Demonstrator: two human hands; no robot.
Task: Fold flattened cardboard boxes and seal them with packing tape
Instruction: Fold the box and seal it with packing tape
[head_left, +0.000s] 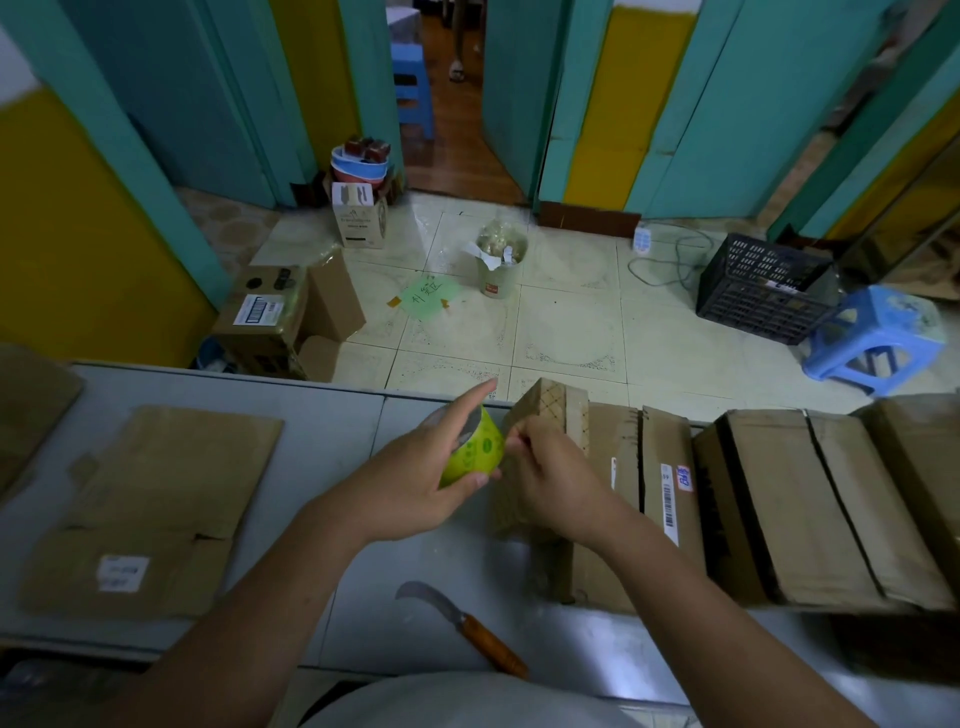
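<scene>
Between left hand (415, 480) and right hand (553, 480), yellow-green tape roll (475, 452) beside brown box (556, 408)

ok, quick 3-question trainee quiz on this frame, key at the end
1. True or false: the left hand holds the tape roll.
2. The knife lies: A) on the floor; B) on the table, close to the person; C) inside a crate.
3. Fill in: the flattened cardboard lies on the person's ____ side.

Key: 1 true; 2 B; 3 left.
</scene>
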